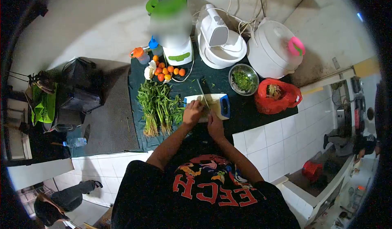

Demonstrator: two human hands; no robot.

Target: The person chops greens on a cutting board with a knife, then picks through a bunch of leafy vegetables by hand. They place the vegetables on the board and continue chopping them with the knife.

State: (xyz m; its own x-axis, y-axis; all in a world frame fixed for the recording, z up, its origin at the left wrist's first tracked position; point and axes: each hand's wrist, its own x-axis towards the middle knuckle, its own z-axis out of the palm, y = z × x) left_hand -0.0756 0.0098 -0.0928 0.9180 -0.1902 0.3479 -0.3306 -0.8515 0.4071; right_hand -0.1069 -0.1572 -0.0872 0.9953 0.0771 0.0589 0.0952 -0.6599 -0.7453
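A white cutting board (217, 103) with blue ends lies on the dark green cloth in front of me. My right hand (215, 125) is closed round the handle of a knife (202, 92), whose long blade points away across the board. My left hand (193, 112) rests on the left part of the board beside the blade, fingers curled down; what is under them is hidden. Left of the board lie bunches of leafy greens (158, 102) with pale roots towards me. A metal bowl (243, 79) of chopped greens stands beyond the board to the right.
Tomatoes (167, 70) lie beyond the greens, near a white blender (175, 45) and a stand mixer (215, 29). At right are a red plastic bag (269, 104) and a large white lidded container (271, 47). A plastic bottle (75, 142) lies far left. Other people are at both sides.
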